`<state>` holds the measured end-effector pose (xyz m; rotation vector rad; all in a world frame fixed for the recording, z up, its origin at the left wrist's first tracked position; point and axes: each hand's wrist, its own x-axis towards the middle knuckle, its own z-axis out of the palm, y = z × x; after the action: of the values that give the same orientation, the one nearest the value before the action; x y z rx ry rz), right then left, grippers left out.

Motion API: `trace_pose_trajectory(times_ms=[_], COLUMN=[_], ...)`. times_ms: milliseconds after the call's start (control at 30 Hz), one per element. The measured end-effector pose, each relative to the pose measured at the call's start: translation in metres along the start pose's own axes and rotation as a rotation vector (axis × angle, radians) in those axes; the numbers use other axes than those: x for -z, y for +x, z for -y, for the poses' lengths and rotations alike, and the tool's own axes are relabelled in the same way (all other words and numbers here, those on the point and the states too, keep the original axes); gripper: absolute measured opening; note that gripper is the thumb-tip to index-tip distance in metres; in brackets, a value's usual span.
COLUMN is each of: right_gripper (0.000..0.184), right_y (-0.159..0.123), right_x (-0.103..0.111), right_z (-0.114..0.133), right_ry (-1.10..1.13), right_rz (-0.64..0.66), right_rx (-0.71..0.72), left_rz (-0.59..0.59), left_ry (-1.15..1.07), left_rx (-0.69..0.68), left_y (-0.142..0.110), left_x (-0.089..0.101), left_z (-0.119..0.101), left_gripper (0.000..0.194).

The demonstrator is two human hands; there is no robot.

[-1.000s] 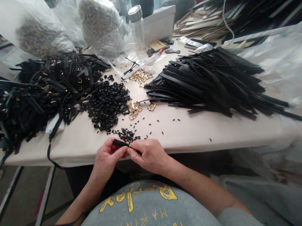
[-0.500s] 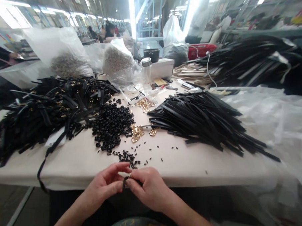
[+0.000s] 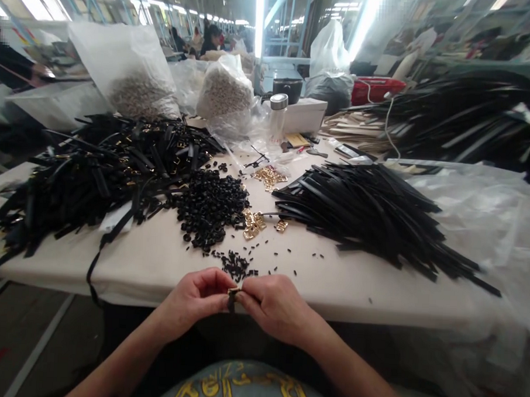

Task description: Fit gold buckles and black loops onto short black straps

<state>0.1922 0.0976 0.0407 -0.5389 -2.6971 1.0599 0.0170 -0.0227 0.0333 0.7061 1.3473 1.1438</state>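
While the table (image 3: 331, 289) spreads beyond my fingertips, my left hand (image 3: 193, 298) and right hand (image 3: 276, 301) are almost closed, pinching 1 strap (image 3: 231, 304) between them; its end hangs down under 1 buckle (image 3: 233, 291), so the 2 seem joined.

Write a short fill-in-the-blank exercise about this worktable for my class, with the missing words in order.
The left hand and right hand hold a strap coloured ____.
The loose buckles are coloured ____.
Seen by the wearer, the heap of small rings lies to the ____ of the fanned strips.

Missing words: black; gold; left.
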Motion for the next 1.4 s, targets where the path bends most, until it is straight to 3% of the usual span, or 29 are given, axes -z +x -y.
trace_pose_trajectory(times_ms=[133, 300, 400, 500, 567, 733, 867, 1000, 1133, 1267, 1333, 1400], right_gripper=[0.029, 0.026, 0.019, 0.017, 0.021, 0.021, 0.021, 0.02, 0.019, 0.02, 0.021, 0.022], right_y=[0.004, 0.012, 0.017, 0.015, 0.009, 0.002, 0.007, 0.011, 0.01, 0.011, 0.011, 0.011], right_x=[0.008, 0.015, 0.014, 0.011, 0.005, -0.018, -0.032, -0.04, -0.039, -0.03, -0.026, -0.024], right_z=[-0.001, -0.008, -0.013, -0.015, -0.015, -0.017, -0.022, -0.023, -0.025, -0.033, -0.039, -0.045], right_ry=[-0.13, -0.268, -0.254, -0.144, -0.049, 0.216, 0.593, 0.891, 0.91, 0.837, 0.811, 0.793], right_rz=[-0.003, -0.033, -0.178, -0.44, -0.518, -0.353, -0.415, -0.46, -0.533, -0.609, -0.611, -0.599], right_rx=[0.04, 0.192, 0.264, 0.254, 0.185, 0.023, 0.013, -0.023, -0.031, -0.042, -0.056, -0.071], left_rz=[-0.057, -0.042, -0.094, -0.18, -0.222, -0.249, -0.222, -0.27, -0.308, -0.209, -0.169, -0.216], left_ry=[0.04, 0.108, 0.121, 0.058, -0.025, -0.154, -0.111, 0.011, 0.07, 0.184, 0.285, 0.387], left_rx=[-0.025, 0.02, -0.017, -0.059, -0.074, -0.09, -0.126, -0.218, -0.273, -0.288, -0.309, -0.339], left_y=[0.004, 0.012, 0.016, 0.021, 0.025, 0.031, 0.03, 0.032, 0.037, 0.039, 0.038, 0.036], left_x=[0.006, 0.004, -0.001, -0.004, -0.006, -0.016, -0.025, -0.034, -0.048, -0.056, -0.048, -0.025], left_z=[0.0, 0.001, 0.001, 0.005, 0.01, 0.018, 0.016, 0.011, 0.01, 0.014, 0.013, 0.008], left_gripper=[0.027, 0.022, 0.019, 0.017, 0.016, 0.019, 0.02, 0.016, 0.014, 0.01, 0.018, 0.019])
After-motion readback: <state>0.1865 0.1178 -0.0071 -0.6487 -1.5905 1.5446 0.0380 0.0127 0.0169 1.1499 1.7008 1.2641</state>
